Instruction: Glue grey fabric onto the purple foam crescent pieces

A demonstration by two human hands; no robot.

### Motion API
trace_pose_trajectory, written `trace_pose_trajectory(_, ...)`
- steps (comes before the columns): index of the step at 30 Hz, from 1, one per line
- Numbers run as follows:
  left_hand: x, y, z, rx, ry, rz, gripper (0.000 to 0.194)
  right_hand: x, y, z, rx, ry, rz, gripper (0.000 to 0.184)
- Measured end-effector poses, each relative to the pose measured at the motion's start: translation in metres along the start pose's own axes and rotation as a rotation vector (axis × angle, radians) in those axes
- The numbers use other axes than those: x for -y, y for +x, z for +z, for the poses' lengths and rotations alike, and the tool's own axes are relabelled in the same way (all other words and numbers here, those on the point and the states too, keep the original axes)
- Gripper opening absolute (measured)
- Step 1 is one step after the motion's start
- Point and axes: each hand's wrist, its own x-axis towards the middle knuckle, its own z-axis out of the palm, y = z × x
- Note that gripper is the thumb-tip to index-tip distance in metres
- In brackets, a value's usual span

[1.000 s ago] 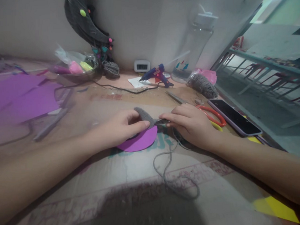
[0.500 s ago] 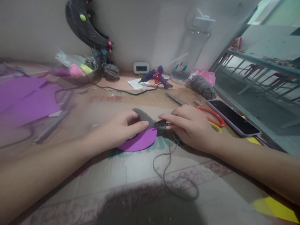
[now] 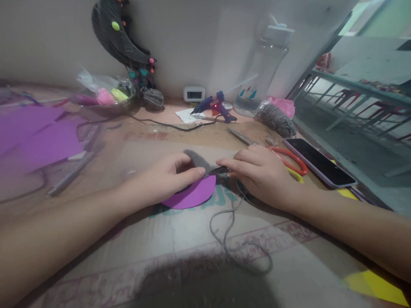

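Note:
My left hand (image 3: pixel 179 175) is closed on a curved piece wrapped in grey yarn (image 3: pixel 198 159), thumb on its near side. A rounded purple paper or foam part (image 3: pixel 191 193) shows below that thumb. At the curved piece's right end is a narrow dark tip (image 3: pixel 220 169), where the thumb and forefinger of my right hand (image 3: pixel 257 174) are pinched together. From under my right hand a loose strand of grey yarn (image 3: pixel 225 237) trails down in loops over the cardboard surface. My right fingertips partly hide the dark tip, and how the yarn passes through them is unclear.
Orange-handled scissors (image 3: pixel 290 157) and a phone (image 3: pixel 320 161) lie to the right. Behind stand a blue glue gun (image 3: pixel 212 104), a small clock (image 3: pixel 194 94), a clear bottle (image 3: pixel 265 69) and a grey yarn ball (image 3: pixel 277 120). Purple sheets (image 3: pixel 31 136) lie left.
Both hands stay in almost the same place. The dark tip between them looks slimmer and slightly turned; my right fingers have shifted only a little. The view has moved slightly.

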Motion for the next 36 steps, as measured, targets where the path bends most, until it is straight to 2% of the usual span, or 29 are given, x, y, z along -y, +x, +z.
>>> trace_pose_trajectory(6, 0.002, 0.001, 0.001, 0.010, -0.031, 0.010, 0.028, 0.002, 0.001, -0.002, -0.023, 0.086, 0.021, 0.024)
trace_pose_trajectory(14, 0.000, -0.001, 0.000, 0.022, -0.080, -0.004, 0.029, -0.008, 0.004, 0.000, -0.089, 0.277, 0.346, 0.034)
trace_pose_trajectory(19, -0.001, -0.001, -0.001, 0.038, -0.084, -0.028, 0.031, -0.018, 0.003, 0.012, -0.036, 0.308, 0.375, 0.047)
trace_pose_trajectory(24, 0.002, 0.000, 0.002, 0.014, -0.131, -0.081, 0.029, -0.015, 0.002, 0.011, -0.046, 0.330, 0.380, 0.034)
trace_pose_trajectory(30, 0.003, 0.003, 0.004, 0.034, -0.169, -0.016, 0.027, -0.014, 0.002, 0.012, -0.013, 0.406, 0.369, 0.025)
trace_pose_trajectory(33, 0.003, 0.003, 0.003, 0.032, -0.149, -0.019, 0.029, -0.012, 0.003, 0.010, -0.048, 0.469, 0.369, 0.023)
trace_pose_trajectory(36, 0.003, 0.002, 0.003, 0.039, -0.158, -0.003, 0.029, -0.001, 0.005, 0.001, -0.090, 0.626, 0.489, 0.019)
